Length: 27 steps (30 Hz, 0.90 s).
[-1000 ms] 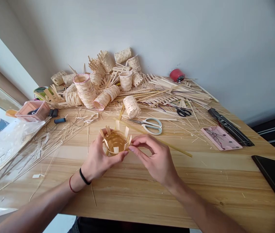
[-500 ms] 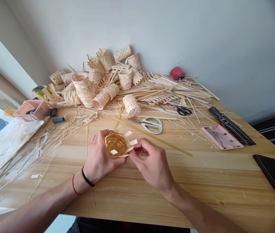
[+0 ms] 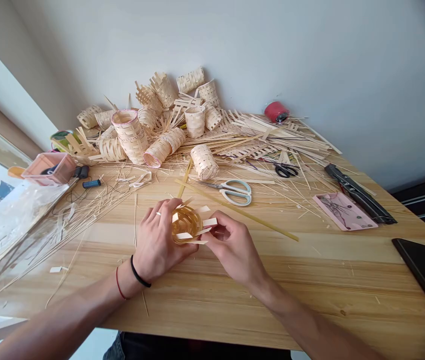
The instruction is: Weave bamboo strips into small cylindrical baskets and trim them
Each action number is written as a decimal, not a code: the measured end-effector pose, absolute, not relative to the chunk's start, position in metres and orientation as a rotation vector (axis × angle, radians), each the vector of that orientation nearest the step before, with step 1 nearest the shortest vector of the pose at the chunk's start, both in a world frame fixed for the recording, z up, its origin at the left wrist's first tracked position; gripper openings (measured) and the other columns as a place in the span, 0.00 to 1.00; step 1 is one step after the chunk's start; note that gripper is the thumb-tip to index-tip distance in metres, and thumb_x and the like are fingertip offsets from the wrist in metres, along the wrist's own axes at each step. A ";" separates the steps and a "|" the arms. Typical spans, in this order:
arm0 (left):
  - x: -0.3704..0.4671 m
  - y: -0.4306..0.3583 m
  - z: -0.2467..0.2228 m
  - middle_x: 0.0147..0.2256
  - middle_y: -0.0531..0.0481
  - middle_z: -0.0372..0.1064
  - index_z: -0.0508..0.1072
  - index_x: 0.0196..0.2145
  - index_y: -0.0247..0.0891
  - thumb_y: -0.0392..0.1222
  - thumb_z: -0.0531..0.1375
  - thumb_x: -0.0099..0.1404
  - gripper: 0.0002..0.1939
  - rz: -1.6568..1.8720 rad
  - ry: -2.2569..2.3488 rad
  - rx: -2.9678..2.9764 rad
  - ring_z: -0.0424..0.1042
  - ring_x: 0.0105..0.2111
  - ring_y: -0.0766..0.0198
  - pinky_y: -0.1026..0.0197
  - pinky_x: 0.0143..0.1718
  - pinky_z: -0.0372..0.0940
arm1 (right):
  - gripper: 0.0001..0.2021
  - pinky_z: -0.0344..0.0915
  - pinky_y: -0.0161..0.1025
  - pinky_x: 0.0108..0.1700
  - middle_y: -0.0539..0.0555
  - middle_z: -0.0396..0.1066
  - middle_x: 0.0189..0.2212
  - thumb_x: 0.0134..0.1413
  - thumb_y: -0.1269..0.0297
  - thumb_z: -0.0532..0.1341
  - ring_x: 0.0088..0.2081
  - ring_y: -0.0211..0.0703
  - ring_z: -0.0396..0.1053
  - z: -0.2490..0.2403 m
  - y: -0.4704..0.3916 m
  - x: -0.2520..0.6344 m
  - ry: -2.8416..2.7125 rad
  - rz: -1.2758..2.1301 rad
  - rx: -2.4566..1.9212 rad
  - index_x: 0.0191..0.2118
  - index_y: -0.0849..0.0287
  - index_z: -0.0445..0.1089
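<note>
Wooden basket (image 3: 188, 218) was in your left hand (image 3: 155, 246), half-closed around it; before your right hand (image 3: 238, 249), nearly pinched, grasp unclear, strip ends (image 3: 209, 222) stood unfolded. Wall looked already woven.

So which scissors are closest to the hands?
The scissors with pale handles, lying just beyond the right hand. The black-handled scissors lie farther back, beside the wood strips.

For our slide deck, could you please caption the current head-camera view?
Left hand cradling a small woven basket, right hand at its projecting strips, pale-handled scissors beyond.
</note>
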<state>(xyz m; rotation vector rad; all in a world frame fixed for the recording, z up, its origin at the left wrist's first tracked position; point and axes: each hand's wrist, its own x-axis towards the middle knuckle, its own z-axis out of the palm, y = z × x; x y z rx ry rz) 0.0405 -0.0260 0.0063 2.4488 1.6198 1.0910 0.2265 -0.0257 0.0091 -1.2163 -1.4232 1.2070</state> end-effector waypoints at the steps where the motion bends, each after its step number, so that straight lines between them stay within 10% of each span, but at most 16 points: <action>1: 0.041 -0.026 0.007 0.49 0.44 0.80 0.59 0.59 0.45 0.40 0.73 0.50 0.42 1.090 1.616 2.462 0.82 0.50 0.43 0.48 0.51 0.75 | 0.05 0.68 0.39 0.33 0.49 0.72 0.28 0.51 0.64 0.65 0.30 0.43 0.70 0.009 -0.025 0.226 -1.414 1.220 -1.214 0.29 0.54 0.67; 15: 0.035 -0.022 0.007 0.53 0.42 0.77 0.61 0.60 0.46 0.46 0.75 0.57 0.38 1.074 1.566 2.186 0.81 0.51 0.45 0.44 0.54 0.74 | 0.07 0.73 0.41 0.39 0.49 0.73 0.27 0.56 0.65 0.65 0.32 0.44 0.72 0.009 -0.020 0.231 -1.576 1.068 -1.136 0.29 0.54 0.67; 23: 0.023 -0.016 0.003 0.56 0.40 0.70 0.65 0.61 0.44 0.55 0.77 0.60 0.39 1.202 1.236 2.069 0.75 0.57 0.46 0.45 0.59 0.73 | 0.23 0.80 0.46 0.53 0.56 0.74 0.53 0.61 0.62 0.70 0.48 0.46 0.77 0.008 -0.011 0.248 -1.630 1.271 -0.874 0.60 0.50 0.68; 27: 0.020 -0.015 -0.003 0.56 0.41 0.70 0.64 0.61 0.45 0.52 0.77 0.60 0.39 1.123 1.151 1.971 0.78 0.54 0.48 0.45 0.58 0.74 | 0.21 0.80 0.45 0.52 0.55 0.72 0.56 0.62 0.60 0.72 0.47 0.44 0.77 0.006 -0.007 0.251 -1.669 1.290 -0.820 0.59 0.48 0.72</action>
